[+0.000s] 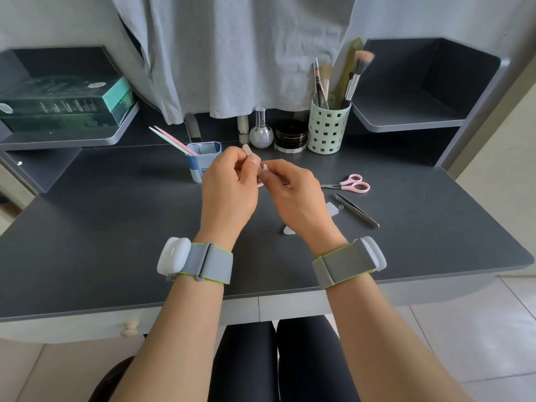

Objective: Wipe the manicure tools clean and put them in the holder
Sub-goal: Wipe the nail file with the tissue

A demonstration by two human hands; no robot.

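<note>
My left hand (pixel 229 184) and my right hand (pixel 293 190) meet above the middle of the dark desk (pixel 116 227). Between their fingertips they pinch a small pale item (pixel 262 167); what it is cannot be told, and a pink edge shows just below it. The blue holder (pixel 200 161) stands right behind my left hand with a pink and a green stick (pixel 174 139) leaning out of it. Pink scissors (pixel 352 183) and steel tweezers (pixel 358 210) lie on the desk to the right of my right hand.
A green perforated cup (pixel 327 129) of brushes, a black jar (pixel 291 136), a round glass bottle (pixel 261 132) and a slim tube stand along the back. Small pale scraps (pixel 290 230) lie near my right wrist. Boxes (pixel 66 105) fill the left shelf.
</note>
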